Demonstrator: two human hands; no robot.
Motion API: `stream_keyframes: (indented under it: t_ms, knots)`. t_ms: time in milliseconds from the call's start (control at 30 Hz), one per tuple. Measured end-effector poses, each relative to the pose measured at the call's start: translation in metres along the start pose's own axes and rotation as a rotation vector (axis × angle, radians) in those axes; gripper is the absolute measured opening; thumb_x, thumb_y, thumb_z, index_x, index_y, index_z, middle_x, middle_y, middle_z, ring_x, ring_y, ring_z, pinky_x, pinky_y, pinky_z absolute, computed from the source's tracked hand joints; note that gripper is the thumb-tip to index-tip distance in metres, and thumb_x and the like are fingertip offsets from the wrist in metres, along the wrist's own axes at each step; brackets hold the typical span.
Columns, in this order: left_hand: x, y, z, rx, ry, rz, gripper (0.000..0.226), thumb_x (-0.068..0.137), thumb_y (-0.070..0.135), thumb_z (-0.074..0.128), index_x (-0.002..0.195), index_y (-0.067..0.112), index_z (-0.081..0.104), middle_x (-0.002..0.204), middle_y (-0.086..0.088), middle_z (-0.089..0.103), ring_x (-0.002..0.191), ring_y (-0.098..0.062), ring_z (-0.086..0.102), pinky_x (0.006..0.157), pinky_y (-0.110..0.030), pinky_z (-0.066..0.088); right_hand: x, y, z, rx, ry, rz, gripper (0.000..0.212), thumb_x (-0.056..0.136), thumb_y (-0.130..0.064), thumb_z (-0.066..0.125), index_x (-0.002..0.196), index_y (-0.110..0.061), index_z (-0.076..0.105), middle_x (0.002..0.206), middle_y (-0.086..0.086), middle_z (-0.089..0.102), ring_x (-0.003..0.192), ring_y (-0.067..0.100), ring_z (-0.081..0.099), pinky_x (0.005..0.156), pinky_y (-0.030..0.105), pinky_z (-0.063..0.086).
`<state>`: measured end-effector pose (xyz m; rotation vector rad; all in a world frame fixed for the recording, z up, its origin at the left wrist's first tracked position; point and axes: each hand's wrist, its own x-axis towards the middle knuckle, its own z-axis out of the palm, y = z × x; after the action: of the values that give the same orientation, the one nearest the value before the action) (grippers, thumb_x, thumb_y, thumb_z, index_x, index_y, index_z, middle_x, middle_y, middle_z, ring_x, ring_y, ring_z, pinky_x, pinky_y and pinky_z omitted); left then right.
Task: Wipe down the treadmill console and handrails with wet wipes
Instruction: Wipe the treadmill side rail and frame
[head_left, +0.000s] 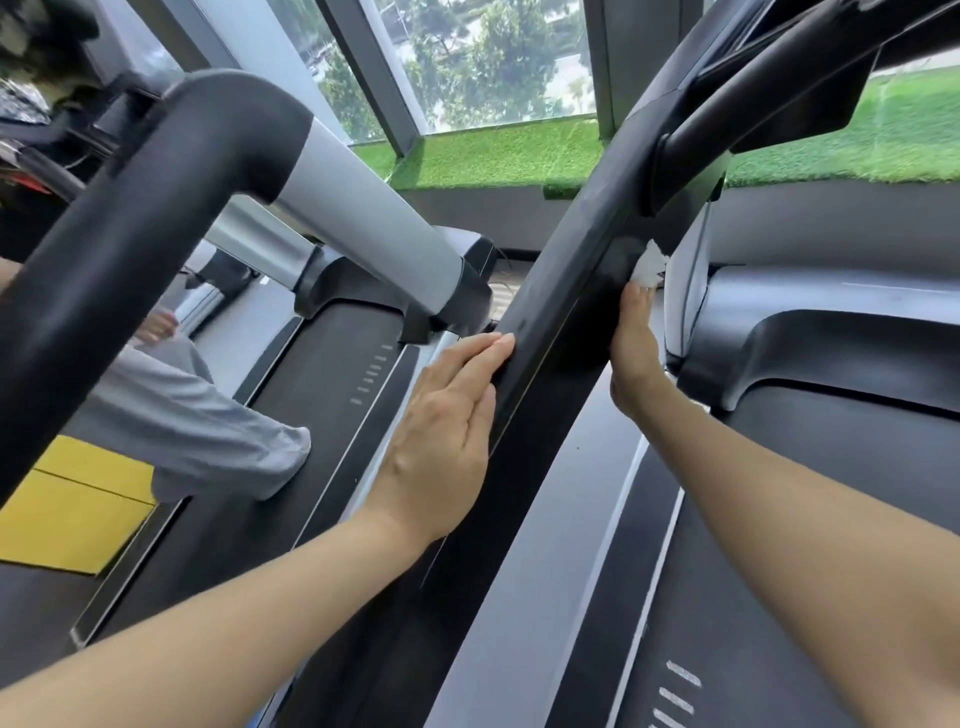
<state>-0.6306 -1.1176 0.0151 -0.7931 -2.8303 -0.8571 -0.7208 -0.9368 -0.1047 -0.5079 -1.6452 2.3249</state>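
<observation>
A black treadmill upright post (566, 260) runs diagonally through the middle of the view, up to the black handrail (737, 104) at the upper right. My left hand (447, 415) rests flat against the post's left side with straight fingers. My right hand (636, 353) is on the post's right side and presses a white wet wipe (649, 267) against it just below the handrail joint. Most of the wipe is hidden behind the post and my fingers. The console is out of sight, above the frame.
A neighbouring treadmill stands to the left with a thick black and grey handrail (208, 171) close to my head. Another person's grey sleeve (197, 421) and hand lie on its deck. Windows and a green turf ledge (498, 156) are ahead. This treadmill's belt (810, 493) lies at the lower right.
</observation>
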Motion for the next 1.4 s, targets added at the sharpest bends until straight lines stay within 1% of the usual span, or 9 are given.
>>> stream_keyframes:
  t_ms: [167, 300, 433, 567, 800, 1033, 1167, 1300, 1400]
  knots:
    - [0.002, -0.002, 0.000, 0.020, 0.011, 0.023, 0.045, 0.095, 0.021, 0.032, 0.138, 0.016, 0.047, 0.136, 0.013, 0.043, 0.129, -0.001, 0.036, 0.110, -0.011, 0.023, -0.031, 0.005, 0.009, 0.031, -0.027, 0.005, 0.052, 0.080, -0.072, 0.026, 0.131, -0.058, 0.026, 0.157, -0.016, 0.007, 0.144, 0.005, 0.010, 0.119, 0.042, 0.013]
    - [0.004, -0.003, 0.001, 0.034, 0.027, 0.042, 0.044, 0.096, 0.020, 0.033, 0.137, 0.015, 0.048, 0.135, 0.011, 0.044, 0.127, -0.003, 0.038, 0.105, -0.005, 0.022, -0.072, 0.026, 0.022, -0.023, -0.067, -0.050, 0.054, 0.084, -0.072, 0.026, 0.136, -0.055, 0.025, 0.154, -0.016, 0.018, 0.141, 0.008, 0.021, 0.115, 0.047, 0.022]
    - [0.003, -0.003, 0.002, 0.065, 0.034, 0.049, 0.039, 0.100, 0.010, 0.037, 0.138, 0.013, 0.047, 0.138, 0.004, 0.045, 0.129, -0.010, 0.038, 0.107, -0.010, 0.023, -0.124, 0.037, 0.035, -0.073, -0.102, -0.121, 0.060, 0.096, -0.056, 0.020, 0.150, -0.036, 0.001, 0.157, -0.018, 0.003, 0.144, 0.004, 0.007, 0.119, 0.042, 0.014]
    - [0.004, 0.000, 0.000, 0.102, -0.001, 0.058, 0.041, 0.100, 0.010, 0.035, 0.140, 0.008, 0.043, 0.142, -0.002, 0.041, 0.132, -0.015, 0.036, 0.107, -0.014, 0.020, -0.174, 0.049, 0.050, -0.054, -0.131, -0.139, 0.055, 0.104, -0.038, 0.020, 0.150, -0.033, -0.010, 0.154, -0.025, -0.012, 0.140, -0.010, -0.004, 0.121, 0.033, 0.004]
    - [-0.062, -0.018, -0.021, 0.048, -0.035, 0.061, 0.041, 0.100, 0.009, 0.037, 0.141, 0.008, 0.041, 0.143, -0.002, 0.039, 0.133, -0.013, 0.034, 0.108, -0.012, 0.017, -0.260, 0.073, 0.076, -0.085, -0.164, -0.084, 0.063, 0.095, -0.049, 0.023, 0.149, -0.036, -0.007, 0.154, -0.028, -0.008, 0.140, -0.010, -0.003, 0.121, 0.036, 0.005]
    - [-0.121, -0.027, -0.042, 0.015, -0.103, 0.034, 0.043, 0.101, 0.011, 0.035, 0.144, 0.011, 0.036, 0.149, 0.002, 0.033, 0.137, -0.010, 0.029, 0.111, -0.014, 0.015, -0.357, 0.087, 0.096, -0.116, -0.267, -0.026, 0.061, 0.096, -0.047, 0.023, 0.147, -0.040, -0.008, 0.153, -0.029, -0.013, 0.138, -0.013, -0.007, 0.120, 0.027, 0.000]
    - [-0.130, -0.024, -0.045, 0.001, -0.107, -0.009, 0.044, 0.101, 0.010, 0.035, 0.145, 0.012, 0.035, 0.150, 0.003, 0.031, 0.137, -0.007, 0.026, 0.105, -0.006, 0.011, -0.379, 0.086, 0.093, -0.141, -0.327, 0.018, 0.056, 0.097, -0.045, 0.022, 0.145, -0.042, -0.007, 0.153, -0.028, -0.013, 0.136, -0.017, -0.007, 0.111, 0.006, -0.001]
    - [-0.129, -0.021, -0.044, -0.009, -0.082, -0.018, 0.044, 0.100, 0.007, 0.036, 0.143, 0.011, 0.038, 0.147, 0.003, 0.035, 0.133, -0.005, 0.029, 0.093, 0.009, 0.008, -0.372, 0.081, 0.089, -0.169, -0.335, -0.015, 0.053, 0.095, -0.045, 0.019, 0.141, -0.043, -0.007, 0.153, -0.026, -0.013, 0.137, -0.016, -0.008, 0.109, 0.004, -0.003]
    - [-0.126, -0.023, -0.042, -0.005, -0.048, -0.007, 0.043, 0.099, 0.006, 0.037, 0.141, 0.012, 0.041, 0.143, 0.004, 0.038, 0.125, 0.001, 0.031, 0.090, 0.012, 0.010, -0.353, 0.074, 0.086, -0.153, -0.320, -0.040, 0.048, 0.096, -0.043, 0.018, 0.136, -0.047, -0.007, 0.152, -0.026, -0.014, 0.137, -0.015, -0.010, 0.106, 0.001, -0.004]
